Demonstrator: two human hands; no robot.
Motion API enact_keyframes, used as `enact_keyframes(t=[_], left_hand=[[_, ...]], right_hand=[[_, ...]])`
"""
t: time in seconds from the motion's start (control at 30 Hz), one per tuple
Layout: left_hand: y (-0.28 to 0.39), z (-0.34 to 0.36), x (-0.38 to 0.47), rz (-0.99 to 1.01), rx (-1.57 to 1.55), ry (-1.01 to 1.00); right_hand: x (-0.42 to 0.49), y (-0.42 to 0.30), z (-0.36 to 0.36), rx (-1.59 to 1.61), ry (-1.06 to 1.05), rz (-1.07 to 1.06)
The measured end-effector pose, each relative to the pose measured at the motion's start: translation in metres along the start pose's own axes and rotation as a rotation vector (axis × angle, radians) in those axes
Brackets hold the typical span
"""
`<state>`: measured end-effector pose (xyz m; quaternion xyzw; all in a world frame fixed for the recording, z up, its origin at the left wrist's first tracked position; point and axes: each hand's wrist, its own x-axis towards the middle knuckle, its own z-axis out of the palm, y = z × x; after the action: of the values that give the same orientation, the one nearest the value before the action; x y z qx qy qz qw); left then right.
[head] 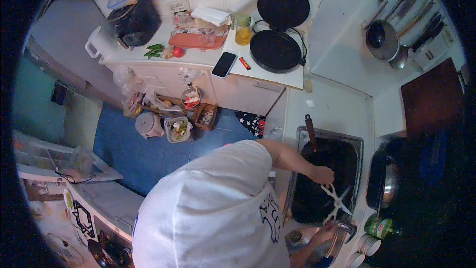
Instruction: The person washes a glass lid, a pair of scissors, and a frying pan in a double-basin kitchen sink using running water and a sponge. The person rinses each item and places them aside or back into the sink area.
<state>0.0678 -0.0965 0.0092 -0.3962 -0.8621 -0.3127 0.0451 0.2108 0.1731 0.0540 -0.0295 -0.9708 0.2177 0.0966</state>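
Observation:
A pair of scissors (337,202) with pale handles is spread wide over the sink (361,156), its metal blades crossing towards the far rim. My left hand (322,174) grips one handle loop from above. At the other loop, near the tap (349,229), my right hand (326,230) holds on, partly blurred and dim. Beneath the scissors the basin is dark, and a dark pan's brown handle (310,133) leans out over its left corner. What lies inside the basin is too dark to tell.
A green bottle (377,226) and stacked bowls (369,245) stand beyond the tap. An open electric griddle (276,51), a phone (224,64), an oil jug (243,33) and a red tray (199,41) occupy the other counter. Food containers (178,129) sit on the floor.

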Motion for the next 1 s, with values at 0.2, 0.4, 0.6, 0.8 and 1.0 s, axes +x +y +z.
enact_keyframes(t=[0.2, 0.4, 0.6, 0.8, 1.0], left_hand=[[0.016, 0.021, 0.018, -0.054, -0.119, 0.016], [0.096, 0.016, 0.026, -0.091, -0.369, 0.162], [0.108, -0.008, 0.039, 0.098, -0.287, 0.271], [0.091, -0.018, 0.03, -0.219, -0.204, 0.103], [0.04, -0.012, 0.005, -0.191, -0.129, 0.134]], right_hand=[[0.009, 0.011, 0.043, 0.316, 0.118, 0.259], [0.015, -0.026, 0.036, 0.059, 0.308, 0.305], [0.024, -0.045, 0.023, 0.28, 0.34, 0.215], [0.028, -0.049, 0.033, 0.355, 0.342, 0.189], [0.026, -0.061, 0.041, 0.396, 0.347, 0.164]])
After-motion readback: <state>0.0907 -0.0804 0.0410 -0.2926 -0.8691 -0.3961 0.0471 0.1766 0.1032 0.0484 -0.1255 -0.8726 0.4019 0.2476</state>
